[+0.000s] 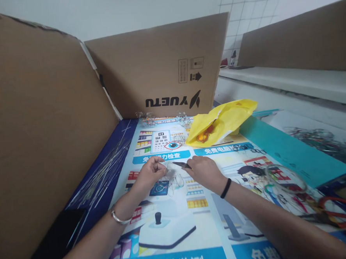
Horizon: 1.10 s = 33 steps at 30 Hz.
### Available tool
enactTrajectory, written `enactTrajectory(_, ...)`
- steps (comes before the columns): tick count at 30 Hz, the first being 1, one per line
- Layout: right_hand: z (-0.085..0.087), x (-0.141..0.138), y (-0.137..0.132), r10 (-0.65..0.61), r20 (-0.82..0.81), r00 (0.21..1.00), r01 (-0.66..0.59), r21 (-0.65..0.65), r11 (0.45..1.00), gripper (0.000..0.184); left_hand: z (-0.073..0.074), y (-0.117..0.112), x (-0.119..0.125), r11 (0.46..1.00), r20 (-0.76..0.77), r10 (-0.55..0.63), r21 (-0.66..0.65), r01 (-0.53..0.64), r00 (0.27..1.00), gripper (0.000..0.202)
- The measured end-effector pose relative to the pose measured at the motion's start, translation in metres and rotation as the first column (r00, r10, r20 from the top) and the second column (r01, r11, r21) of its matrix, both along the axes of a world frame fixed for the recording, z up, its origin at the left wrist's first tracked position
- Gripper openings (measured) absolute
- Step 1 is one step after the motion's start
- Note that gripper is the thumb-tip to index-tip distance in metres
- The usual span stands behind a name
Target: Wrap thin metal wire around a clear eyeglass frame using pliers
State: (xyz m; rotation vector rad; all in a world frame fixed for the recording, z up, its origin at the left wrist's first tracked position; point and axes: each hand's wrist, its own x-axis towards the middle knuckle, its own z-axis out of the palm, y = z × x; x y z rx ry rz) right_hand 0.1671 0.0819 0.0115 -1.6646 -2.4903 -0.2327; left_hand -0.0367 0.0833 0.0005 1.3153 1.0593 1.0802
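My left hand (152,173) is closed, thumb and fingers pinched on a thin wire piece (177,180) whose pale loops hang over the printed sheet. Across from it, my right hand (206,172) is wrapped around a dark pointed tool, which looks like needle-nose pliers (181,165); the handles are hidden in the palm. The tool's tip points left, close to the left hand's fingers. Whether it touches the wire is too fine to make out.
Straight wires (100,169) lie at left beside a cardboard wall (156,52). A yellow bag (227,116) with orange contents rests at the back. On the right are a coil of wire (303,180), orange-red handles (342,213) and a tangled wire heap (326,141).
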Motion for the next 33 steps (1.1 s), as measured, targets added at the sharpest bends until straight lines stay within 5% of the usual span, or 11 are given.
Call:
enactTrajectory(18,0.001,0.006,-0.011,0.035,0.076,0.996,-0.033,-0.039,0.999,0.031,0.001,-0.003,0.003,0.997,-0.137,0.056,0.063,-0.048,0.989,0.030)
enactTrajectory(28,0.007,0.010,-0.010,0.023,0.063,0.998,-0.021,-0.017,1.000,0.030,0.033,-0.001,0.000,0.951,-0.441,-0.001,0.278,0.138,0.897,0.045)
enactTrajectory(33,0.005,0.011,-0.008,0.014,0.085,0.996,-0.012,-0.021,1.000,0.030,0.031,0.007,0.006,0.908,-0.521,-0.038,0.337,0.247,0.853,0.055)
